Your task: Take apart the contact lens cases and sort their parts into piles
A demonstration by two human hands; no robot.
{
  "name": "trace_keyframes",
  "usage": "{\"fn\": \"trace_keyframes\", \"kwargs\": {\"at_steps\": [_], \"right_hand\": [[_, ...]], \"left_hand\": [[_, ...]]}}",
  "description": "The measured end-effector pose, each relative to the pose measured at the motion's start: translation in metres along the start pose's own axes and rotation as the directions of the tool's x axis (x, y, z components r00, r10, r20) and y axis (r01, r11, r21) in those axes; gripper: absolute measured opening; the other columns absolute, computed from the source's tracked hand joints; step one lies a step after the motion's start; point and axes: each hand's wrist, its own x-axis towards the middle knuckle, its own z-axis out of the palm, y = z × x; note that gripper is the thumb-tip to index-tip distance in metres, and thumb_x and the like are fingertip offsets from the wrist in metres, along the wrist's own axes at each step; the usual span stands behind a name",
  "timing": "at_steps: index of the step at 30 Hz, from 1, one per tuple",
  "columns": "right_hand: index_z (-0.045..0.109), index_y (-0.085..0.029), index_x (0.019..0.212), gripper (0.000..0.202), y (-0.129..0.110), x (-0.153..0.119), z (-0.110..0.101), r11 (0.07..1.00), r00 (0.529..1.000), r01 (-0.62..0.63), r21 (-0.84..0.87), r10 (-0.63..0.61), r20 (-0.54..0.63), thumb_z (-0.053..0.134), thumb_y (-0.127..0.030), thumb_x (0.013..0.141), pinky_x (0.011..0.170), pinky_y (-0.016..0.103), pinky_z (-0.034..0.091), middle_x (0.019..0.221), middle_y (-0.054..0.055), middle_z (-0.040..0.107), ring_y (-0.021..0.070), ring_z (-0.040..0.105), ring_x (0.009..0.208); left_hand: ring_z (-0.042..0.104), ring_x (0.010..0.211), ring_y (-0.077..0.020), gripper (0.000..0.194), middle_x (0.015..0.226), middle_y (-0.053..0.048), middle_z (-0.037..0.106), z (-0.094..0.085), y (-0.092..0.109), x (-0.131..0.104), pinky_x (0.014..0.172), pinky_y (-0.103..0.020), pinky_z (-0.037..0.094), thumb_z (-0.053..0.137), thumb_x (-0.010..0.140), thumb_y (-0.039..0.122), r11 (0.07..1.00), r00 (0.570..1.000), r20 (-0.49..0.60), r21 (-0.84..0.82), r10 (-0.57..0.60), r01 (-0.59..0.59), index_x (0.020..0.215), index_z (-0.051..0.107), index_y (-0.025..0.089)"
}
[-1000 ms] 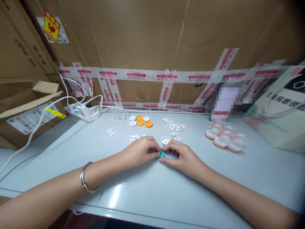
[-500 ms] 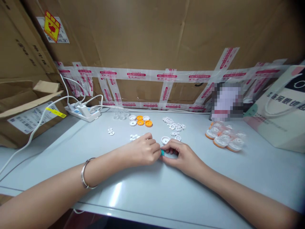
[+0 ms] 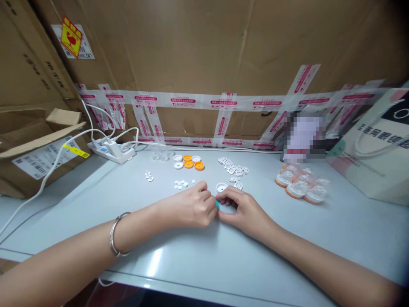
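Between the fingertips of both hands, over the front middle of the table, is a small teal piece [image 3: 217, 205], mostly hidden. My left hand [image 3: 201, 207] is closed around its left side, back of the hand towards me. My right hand [image 3: 241, 209] pinches it from the right with thumb and forefinger. Just behind the fingers lies a white ring-shaped cap [image 3: 221, 187], beside a white spoked disc [image 3: 238, 185]. Several tiny white round pieces [image 3: 181, 185] lie behind my left hand.
White and orange rings [image 3: 188, 164] sit in rows farther back, near clear cups [image 3: 162, 154]. More spoked discs [image 3: 233, 167] lie right of them. Clear domed units on bases [image 3: 298, 187] stand at right, before a paper bag [image 3: 377, 149]. A power strip [image 3: 111, 150] and cardboard box [image 3: 38, 149] are left.
My left hand has shifted slightly down and right, uncovering more of the tiny white pieces. Both hands stay together at the teal piece.
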Motion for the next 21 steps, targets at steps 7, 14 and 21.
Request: {"fn": "trace_keyframes", "kwargs": {"at_steps": [7, 14, 21], "right_hand": [[0.062, -0.016, 0.077, 0.013, 0.000, 0.001, 0.001, 1.000, 1.000, -0.009, -0.014, 0.009, 0.008, 0.060, -0.013, 0.065, 0.062, 0.024, 0.043, 0.071, 0.001, 0.054, 0.0125, 0.051, 0.066], [0.062, -0.018, 0.076, 0.013, -0.001, 0.001, -0.001, 0.999, 1.000, -0.024, -0.026, 0.024, 0.008, 0.060, -0.014, 0.064, 0.061, 0.025, 0.043, 0.071, 0.001, 0.055, 0.0130, 0.051, 0.065], [0.062, -0.018, 0.077, 0.011, -0.004, -0.001, -0.002, 0.998, 0.999, -0.049, -0.043, 0.050, 0.012, 0.061, -0.018, 0.066, 0.063, 0.026, 0.043, 0.071, 0.002, 0.056, 0.0135, 0.052, 0.066]], "left_hand": [[0.047, 0.055, -0.0119, 0.022, 0.060, -0.002, 0.055, 0.014, -0.001, -0.004, 0.062, -0.030, 0.032, 0.042, 0.086, 0.012, 0.970, 0.985, 0.001, -0.179, -0.170, 0.167, 0.066, 0.054, 0.013], [0.050, 0.057, -0.0124, 0.020, 0.061, -0.002, 0.057, 0.016, 0.004, -0.004, 0.062, -0.029, 0.032, 0.043, 0.084, 0.010, 0.961, 0.972, -0.051, -0.167, -0.231, 0.219, 0.068, 0.055, 0.013], [0.057, 0.067, -0.0120, 0.017, 0.069, -0.002, 0.063, 0.014, -0.013, -0.011, 0.065, -0.024, 0.038, 0.044, 0.084, 0.019, 0.828, 0.892, -0.021, -0.383, -0.451, 0.410, 0.076, 0.058, 0.014]]}}
